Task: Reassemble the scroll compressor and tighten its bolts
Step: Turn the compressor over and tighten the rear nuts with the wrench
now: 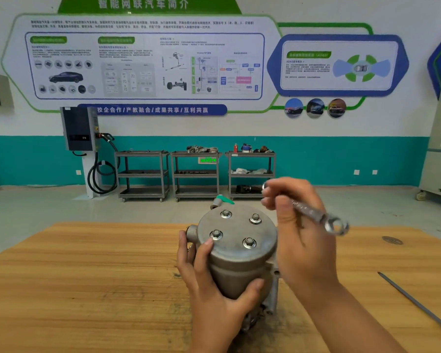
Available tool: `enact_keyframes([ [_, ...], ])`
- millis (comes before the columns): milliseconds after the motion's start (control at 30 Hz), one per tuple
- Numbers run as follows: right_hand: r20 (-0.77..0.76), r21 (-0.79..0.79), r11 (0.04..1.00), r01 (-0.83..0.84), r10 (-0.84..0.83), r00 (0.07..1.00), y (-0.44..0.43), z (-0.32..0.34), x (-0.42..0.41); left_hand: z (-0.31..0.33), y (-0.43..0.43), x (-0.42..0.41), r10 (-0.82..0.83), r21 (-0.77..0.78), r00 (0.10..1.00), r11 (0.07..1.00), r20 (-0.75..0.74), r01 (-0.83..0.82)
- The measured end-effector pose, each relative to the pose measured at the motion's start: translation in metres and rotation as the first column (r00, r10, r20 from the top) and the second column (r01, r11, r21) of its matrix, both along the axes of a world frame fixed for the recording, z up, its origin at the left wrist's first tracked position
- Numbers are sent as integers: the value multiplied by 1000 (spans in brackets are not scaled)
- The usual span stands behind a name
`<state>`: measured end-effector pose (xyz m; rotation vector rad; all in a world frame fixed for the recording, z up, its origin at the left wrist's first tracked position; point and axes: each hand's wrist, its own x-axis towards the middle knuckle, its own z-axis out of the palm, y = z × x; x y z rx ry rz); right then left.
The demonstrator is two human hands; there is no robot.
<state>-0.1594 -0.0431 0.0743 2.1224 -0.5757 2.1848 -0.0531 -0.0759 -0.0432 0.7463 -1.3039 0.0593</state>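
Lower centre of frame: left hand [214, 284] wrapped round the scroll compressor [239, 253], fingers curled on the body, thumb up against the edge of the end cover. It holds the housing on end, the flat round cover tilted toward the camera.

The compressor sits at the middle of the wooden table [87, 276], its base on the tabletop. A thin dark rod-like tool [415, 301] lies well apart from it at lower right.

Right of centre: right hand [301, 240] raised just beside the cover, fingers closed on the shank of a wrench [313, 212]. Ring end points toward the right of the frame; the other end shows at the fingertips. The wrench is off the bolts, touching none.

Cover: four bolts [249, 242] stand in their holes, each with a washer, heads close to the surface. How tight they are cannot be read.

Judgement: reassembly looks done, with the cover on and all four fasteners in. Final tightening looks to be the step in hand. Which bolts have had the wrench cannot be told.

Behind the cover, a green-capped port [223, 200] pokes up.

Far, mid-frame: three metal carts [143, 174] along the teal wall. A wall-mounted charger [79, 128] with coiled cable is at left. A large poster [143, 59] spans the top.
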Motion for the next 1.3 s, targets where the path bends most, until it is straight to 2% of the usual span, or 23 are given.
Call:
enact_keyframes([
  [67,257,159,969,-191,146,955,-7,16,-8,2,2,-1,-1,8,1000,1000,-5,1],
  [133,381,266,926,-267,154,912,-17,28,-20,3,4,-1,-7,20,1000,1000,-10,7],
  [267,412,457,819,-347,150,899,-39,36,-28,2,6,-1,-26,38,1000,999,-3,26],
  [367,458,550,692,-468,218,862,-54,32,-26,1,5,-1,-21,51,1000,998,1,21],
  [433,495,572,607,-551,281,823,-60,30,-25,2,5,-1,-30,53,1000,998,7,30],
  [500,494,588,564,-580,318,809,-63,28,-27,3,6,-1,-36,49,999,998,12,36],
  [700,510,612,493,-618,352,785,-74,23,-31,1,7,0,-34,78,999,996,30,32],
  [867,431,684,452,-573,383,817,-82,27,-32,2,8,0,-49,87,998,995,34,46],
  [1033,510,680,384,-625,364,779,-91,22,-28,2,7,1,-54,83,998,995,30,52],
  [1300,513,697,305,-649,420,748,-93,16,-34,3,7,4,-87,98,995,992,43,82],
])
